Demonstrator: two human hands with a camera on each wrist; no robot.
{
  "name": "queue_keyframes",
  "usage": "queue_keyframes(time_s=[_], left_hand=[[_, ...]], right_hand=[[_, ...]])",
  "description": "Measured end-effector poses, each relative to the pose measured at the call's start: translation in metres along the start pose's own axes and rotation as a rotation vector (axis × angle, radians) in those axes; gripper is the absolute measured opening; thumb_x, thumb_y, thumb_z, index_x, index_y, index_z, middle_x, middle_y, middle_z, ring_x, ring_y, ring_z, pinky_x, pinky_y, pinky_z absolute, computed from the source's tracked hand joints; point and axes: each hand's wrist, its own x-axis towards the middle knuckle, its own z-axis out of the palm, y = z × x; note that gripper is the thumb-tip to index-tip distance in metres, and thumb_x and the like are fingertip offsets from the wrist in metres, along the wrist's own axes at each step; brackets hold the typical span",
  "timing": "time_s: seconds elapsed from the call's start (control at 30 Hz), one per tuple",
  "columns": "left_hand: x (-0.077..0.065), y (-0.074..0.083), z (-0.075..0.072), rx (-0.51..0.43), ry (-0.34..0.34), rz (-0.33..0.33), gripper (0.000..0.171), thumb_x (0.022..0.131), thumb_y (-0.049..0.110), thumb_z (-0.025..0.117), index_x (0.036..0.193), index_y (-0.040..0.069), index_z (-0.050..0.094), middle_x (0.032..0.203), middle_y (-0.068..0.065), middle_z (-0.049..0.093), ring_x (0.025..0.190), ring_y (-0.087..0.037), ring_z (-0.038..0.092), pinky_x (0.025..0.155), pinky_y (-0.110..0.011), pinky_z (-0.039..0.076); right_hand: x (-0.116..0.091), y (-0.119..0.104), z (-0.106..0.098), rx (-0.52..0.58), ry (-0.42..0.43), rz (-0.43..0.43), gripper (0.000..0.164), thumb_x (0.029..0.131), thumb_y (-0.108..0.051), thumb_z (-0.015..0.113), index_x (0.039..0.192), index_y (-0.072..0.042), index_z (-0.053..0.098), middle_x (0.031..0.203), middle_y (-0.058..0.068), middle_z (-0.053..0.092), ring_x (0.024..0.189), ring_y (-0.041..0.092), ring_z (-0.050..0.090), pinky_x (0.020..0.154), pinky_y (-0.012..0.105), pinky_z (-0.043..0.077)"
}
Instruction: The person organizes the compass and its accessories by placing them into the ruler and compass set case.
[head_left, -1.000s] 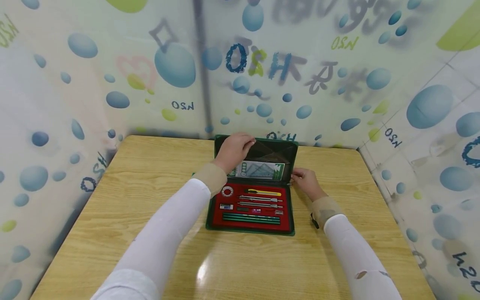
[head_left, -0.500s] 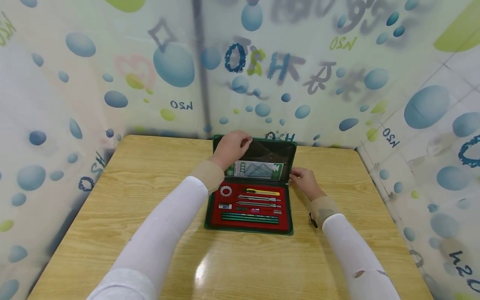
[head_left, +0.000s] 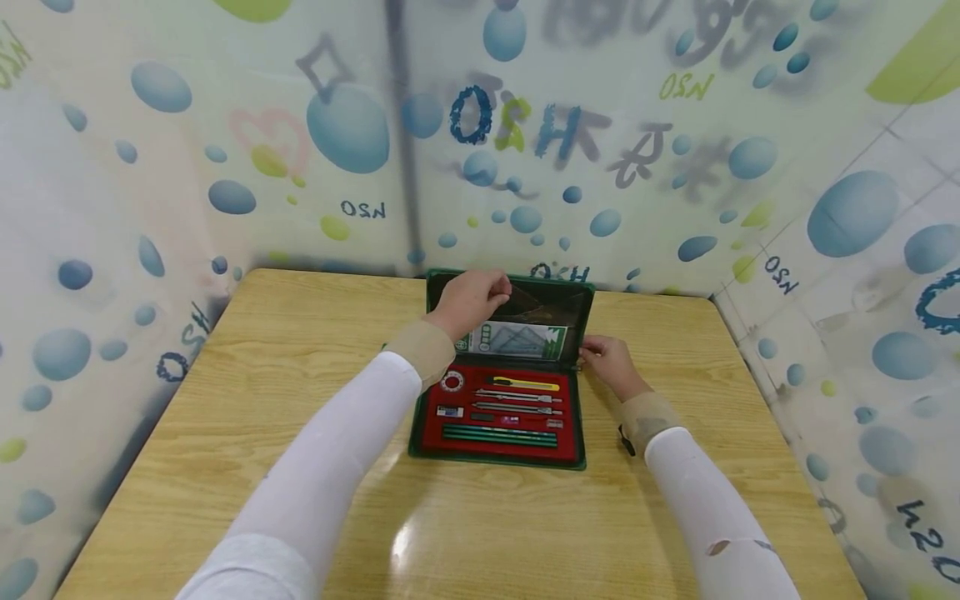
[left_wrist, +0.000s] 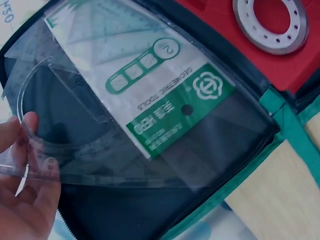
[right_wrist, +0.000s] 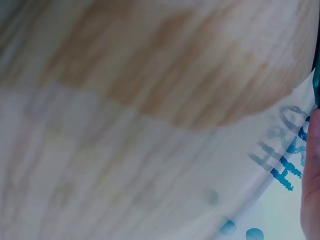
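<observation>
A green zip case (head_left: 498,463) lies spread on the table, its dark lid (head_left: 566,296) raised at the back. My left hand (head_left: 468,302) is over the lid; in the left wrist view its thumb and fingers pinch the edge of a clear protractor (left_wrist: 75,150). The protractor overlaps a packet of geometric tools (left_wrist: 150,70) tucked in the lid. At the lid's lower right edge, my right hand (head_left: 609,362) grips the lid between thumb and fingers. Just part of that hand shows in the right wrist view, beside a green edge.
The case's red tray (head_left: 491,450) holds a white ring (head_left: 452,381), a yellow cutter (head_left: 525,384), two compasses (head_left: 517,409), an eraser (head_left: 450,412), a sharpener (head_left: 554,424) and green pencils (head_left: 499,436). A patterned wall stands behind the wooden table (head_left: 480,533).
My left hand shifts slightly up and left, then comes back right and a little lower. The right hand keeps its place at the lid's edge.
</observation>
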Motion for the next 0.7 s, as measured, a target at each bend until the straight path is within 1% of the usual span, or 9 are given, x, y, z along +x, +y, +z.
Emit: queue_keyframes(time_s=[0.13,0.2,0.3,0.47,0.7], left_hand=[[-0.001,0.003,-0.005,0.029,-0.020,-0.004,0.009,0.093,0.025,0.057,0.099,0.018,0.058,0.097,0.002,0.063,0.087,-0.014,0.056,0.081,-0.030,0.048],[-0.002,0.005,-0.007,0.038,-0.030,-0.012,0.009,0.093,0.024,0.058,0.099,0.018,0.059,0.096,0.001,0.063,0.086,-0.014,0.056,0.080,-0.030,0.048],[-0.001,0.009,-0.009,0.052,-0.046,-0.023,0.010,0.093,0.024,0.058,0.099,0.017,0.059,0.097,0.001,0.063,0.087,-0.015,0.056,0.080,-0.030,0.048],[0.000,0.011,-0.007,0.075,-0.059,-0.026,0.009,0.093,0.024,0.057,0.099,0.016,0.060,0.097,0.001,0.063,0.087,-0.014,0.055,0.080,-0.030,0.048],[-0.001,0.008,-0.006,0.092,-0.014,-0.049,0.009,0.093,0.025,0.057,0.098,0.018,0.061,0.096,0.002,0.063,0.084,-0.014,0.056,0.078,-0.030,0.049]], right_hand=[[-0.001,-0.002,0.001,0.053,-0.012,0.012,0.019,0.091,0.003,0.055,0.106,0.005,0.067,0.102,0.020,0.066,0.089,0.029,0.063,0.075,0.038,0.055],[-0.001,-0.003,0.001,0.063,-0.016,0.007,0.020,0.091,0.003,0.055,0.107,0.006,0.066,0.103,0.021,0.066,0.090,0.029,0.063,0.075,0.038,0.055],[-0.002,-0.004,0.001,0.045,-0.009,0.000,0.019,0.090,0.003,0.056,0.105,0.005,0.067,0.101,0.020,0.066,0.089,0.029,0.063,0.075,0.038,0.055],[-0.001,-0.003,0.001,0.000,0.005,-0.025,0.018,0.089,0.003,0.057,0.104,0.005,0.067,0.101,0.020,0.067,0.091,0.030,0.062,0.076,0.039,0.055],[0.001,-0.003,0.002,0.023,-0.003,-0.014,0.021,0.090,0.003,0.056,0.108,0.006,0.066,0.106,0.021,0.065,0.094,0.031,0.063,0.074,0.038,0.055]])
